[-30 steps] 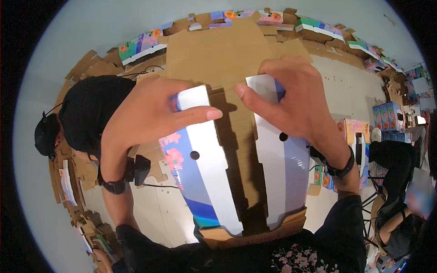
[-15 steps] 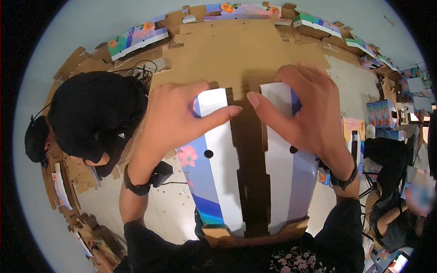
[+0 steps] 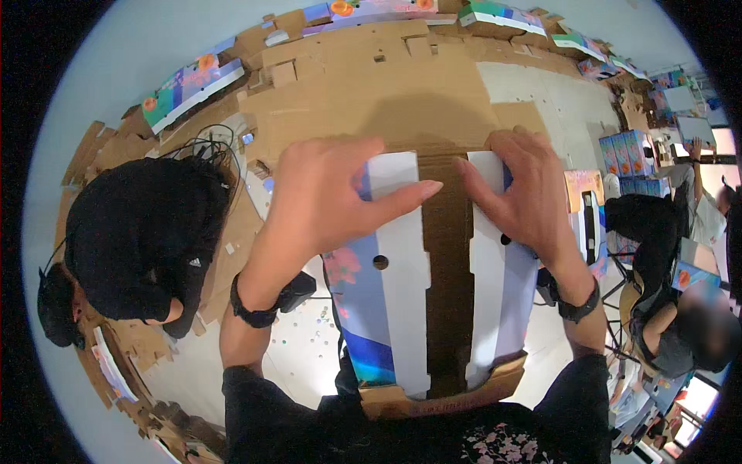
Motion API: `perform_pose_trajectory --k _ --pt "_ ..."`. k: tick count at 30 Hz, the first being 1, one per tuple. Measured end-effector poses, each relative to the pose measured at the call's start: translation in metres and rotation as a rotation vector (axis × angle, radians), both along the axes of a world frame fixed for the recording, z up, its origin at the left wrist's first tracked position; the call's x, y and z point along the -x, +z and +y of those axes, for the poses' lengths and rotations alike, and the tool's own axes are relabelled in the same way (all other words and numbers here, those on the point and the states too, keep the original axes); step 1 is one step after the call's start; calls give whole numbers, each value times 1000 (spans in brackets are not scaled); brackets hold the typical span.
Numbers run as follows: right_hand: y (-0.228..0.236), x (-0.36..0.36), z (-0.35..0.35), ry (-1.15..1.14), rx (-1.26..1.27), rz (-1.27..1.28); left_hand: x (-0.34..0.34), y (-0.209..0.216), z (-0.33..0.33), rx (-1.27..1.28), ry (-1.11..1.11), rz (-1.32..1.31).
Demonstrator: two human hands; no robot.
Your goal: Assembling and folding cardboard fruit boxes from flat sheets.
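Upright in front of my body stands a printed cardboard box, blue and lilac outside with pink blossoms. Its two long white side flaps lie folded inward, and brown cardboard shows in the gap between them. My left hand grips the far left corner, thumb laid across the white flap and fingers over the outer side. At the far right corner my right hand does the same, its thumb near the edge of the flap. The fingertips of both hands are partly hidden behind the box. A brown end flap is by my shirt.
A flat brown cardboard sheet spreads beyond the box. At the left crouches a person in black, beside black cables. Printed cartons line the far wall. Another printed box stands at the right, with seated people further off.
The view has shifted, so the surroundings sit elsewhere in the picture. Both hands stay on the box's far corners. The gap between the white flaps looks slightly changed in angle.
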State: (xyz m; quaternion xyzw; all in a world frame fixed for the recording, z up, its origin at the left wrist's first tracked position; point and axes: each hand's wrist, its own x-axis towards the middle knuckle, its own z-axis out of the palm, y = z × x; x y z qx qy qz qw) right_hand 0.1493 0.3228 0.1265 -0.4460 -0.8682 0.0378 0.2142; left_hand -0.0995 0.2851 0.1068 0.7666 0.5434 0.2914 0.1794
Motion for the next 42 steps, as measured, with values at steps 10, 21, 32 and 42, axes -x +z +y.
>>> perform_pose_trajectory --k 10,21,32,42 --pt "-37 -23 27 21 68 224 -27 12 25 65 32 169" --pt "-65 -15 56 224 148 358 -40 21 8 -29 221 150" --pt "-74 -21 64 106 271 258 -34 10 25 120 170 197" --pt "-75 -19 64 92 199 210 -21 -15 40 74 68 21"
